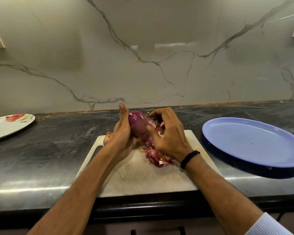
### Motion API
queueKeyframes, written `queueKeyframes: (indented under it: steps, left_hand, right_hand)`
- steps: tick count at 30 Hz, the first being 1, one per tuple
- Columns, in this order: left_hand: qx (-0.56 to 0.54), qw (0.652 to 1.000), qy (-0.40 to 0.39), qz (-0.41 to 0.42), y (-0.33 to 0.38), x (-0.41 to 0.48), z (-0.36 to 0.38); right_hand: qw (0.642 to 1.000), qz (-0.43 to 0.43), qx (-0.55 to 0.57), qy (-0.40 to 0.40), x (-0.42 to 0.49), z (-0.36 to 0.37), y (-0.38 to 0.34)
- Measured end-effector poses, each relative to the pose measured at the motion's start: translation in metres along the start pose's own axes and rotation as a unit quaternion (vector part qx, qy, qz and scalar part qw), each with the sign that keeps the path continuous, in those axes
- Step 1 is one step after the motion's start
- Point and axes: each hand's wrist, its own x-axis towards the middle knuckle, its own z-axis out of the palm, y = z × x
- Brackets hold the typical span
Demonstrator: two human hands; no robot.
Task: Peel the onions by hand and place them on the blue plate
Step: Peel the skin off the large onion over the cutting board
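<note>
Dark counter [58, 150] bearing cutting board [143, 175], catching peeled skins [157, 157] | left hand [122, 138] gripping onion [137, 123] above board, steadying it for stripping | right hand [170, 138] pinching skin [161, 124] at its side | blue plate [253, 143] waiting rightward

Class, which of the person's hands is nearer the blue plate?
Right. The right hand is over the board, just left of the plate; the left hand holds the onion, farther left.
</note>
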Motion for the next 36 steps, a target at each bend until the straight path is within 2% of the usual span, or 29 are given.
queueKeyframes:
  steps: [5, 12, 18, 26, 31, 36]
  left_hand:
    - [-0.040, 0.999, 0.001, -0.016, 0.003, -0.005, 0.002]
    - [-0.004, 0.996, -0.085, 0.014, -0.001, -0.009, 0.006]
    - [-0.028, 0.998, -0.049, 0.023, 0.002, -0.013, 0.007]
    - [-0.007, 0.997, -0.066, 0.032, 0.001, -0.009, 0.006]
    - [-0.072, 0.993, -0.079, 0.046, 0.001, -0.006, 0.007]
    - [-0.062, 0.995, -0.067, 0.031, 0.002, -0.007, 0.006]
  right_hand:
    - [0.999, -0.019, -0.012, -0.042, 0.001, 0.008, 0.005]
    - [1.000, -0.022, -0.005, 0.005, 0.002, 0.005, 0.004]
    - [0.999, -0.040, -0.022, -0.011, 0.002, 0.008, 0.000]
    - [0.997, -0.062, -0.043, -0.004, 0.000, 0.009, 0.003]
    - [0.993, -0.096, -0.066, 0.005, -0.001, 0.006, 0.003]
    - [0.997, -0.067, -0.029, 0.001, 0.001, 0.008, 0.001]
